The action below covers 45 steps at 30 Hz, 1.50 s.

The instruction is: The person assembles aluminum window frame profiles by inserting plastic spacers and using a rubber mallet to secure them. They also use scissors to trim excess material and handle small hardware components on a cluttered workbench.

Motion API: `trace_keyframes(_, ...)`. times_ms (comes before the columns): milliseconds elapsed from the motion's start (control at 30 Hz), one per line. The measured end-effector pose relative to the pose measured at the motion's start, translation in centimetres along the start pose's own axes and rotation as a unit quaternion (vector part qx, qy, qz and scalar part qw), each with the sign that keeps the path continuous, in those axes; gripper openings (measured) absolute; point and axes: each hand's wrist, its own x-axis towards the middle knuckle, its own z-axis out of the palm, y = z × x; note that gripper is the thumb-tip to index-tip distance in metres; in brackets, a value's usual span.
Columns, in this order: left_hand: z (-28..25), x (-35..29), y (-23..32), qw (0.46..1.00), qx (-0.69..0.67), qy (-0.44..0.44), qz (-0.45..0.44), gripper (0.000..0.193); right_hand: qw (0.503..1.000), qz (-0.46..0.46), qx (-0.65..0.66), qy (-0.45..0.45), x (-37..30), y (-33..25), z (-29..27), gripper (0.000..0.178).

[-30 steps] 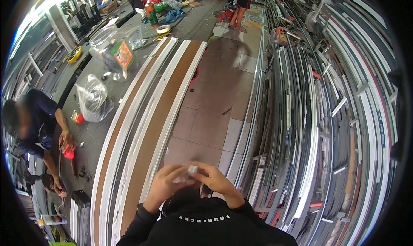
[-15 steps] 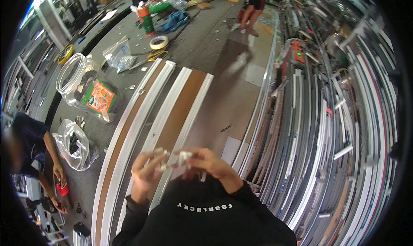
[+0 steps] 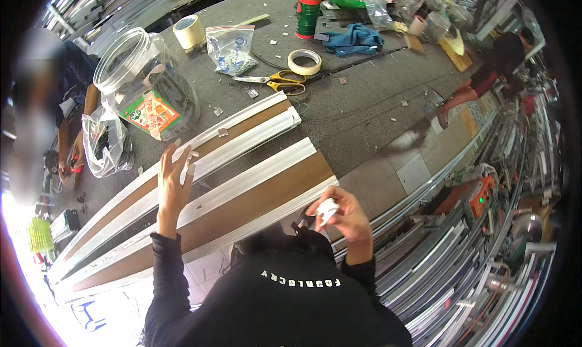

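Observation:
My left hand (image 3: 173, 186) is raised over the long white-and-brown profiles (image 3: 254, 198), its fingers pointing up. A small white piece (image 3: 189, 161) is caught between its fingers; its exact kind is too small to make out. My right hand (image 3: 350, 218), near the ends of the same profiles, pinches a white clump (image 3: 328, 210) that looks like one or more small pieces. A second white-and-brown profile (image 3: 227, 142) lies alongside, farther off. Beyond my left hand stands a clear plastic jar (image 3: 182, 98) with dark contents and a coloured label.
On the dark bench are scissors (image 3: 280, 81), a masking tape roll (image 3: 304, 62), a zip bag (image 3: 230, 50), a blue cloth (image 3: 354, 40), a spray can (image 3: 308, 12) and an open plastic bag (image 3: 108, 142). Racked metal lengths (image 3: 424, 268) fill the right. People work at far left and far right.
My hands, close together before, are now wide apart, the left toward the jar and the right to the other side. The view has turned, so the profiles lie more slanted.

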Motion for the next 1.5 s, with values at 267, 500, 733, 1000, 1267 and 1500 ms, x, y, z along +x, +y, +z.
trace_keyframes(267, 3.9, -0.5, 13.9, 0.982, -0.1, -0.134, -0.093, 0.05, 0.996, -0.033, -0.078, 0.032, 6.5, -8.2, -7.9, 0.062)
trace_keyframes(500, 6.5, 1.2, 14.8, 0.98, -0.09, -0.128, -0.126, 0.04, 0.851, 0.198, -0.357, -0.331, 7.2, -9.6, -7.0, 0.041)
trace_keyframes(733, 6.4, 3.0, 14.5, 0.968, -0.123, -0.175, -0.131, 0.022, 0.925, 0.275, -0.239, -0.107, 3.7, -5.0, -4.1, 0.031)
trace_keyframes(1000, 7.3, 5.0, 15.7, 0.957, -0.123, -0.189, -0.181, 0.011, 0.971, 0.151, -0.138, -0.122, 5.3, -2.5, -4.7, 0.035)
trace_keyframes(1267, 8.4, 4.7, 15.6, 0.964, -0.138, -0.186, -0.128, 0.02, 0.971, 0.146, -0.126, -0.144, 6.1, -3.0, -6.6, 0.038)
trace_keyframes(1500, 7.2, 9.6, 18.6, 0.935, -0.092, -0.341, -0.033, 0.039, 0.963, 0.106, -0.043, -0.245, 8.3, -3.4, -8.0, 0.031)
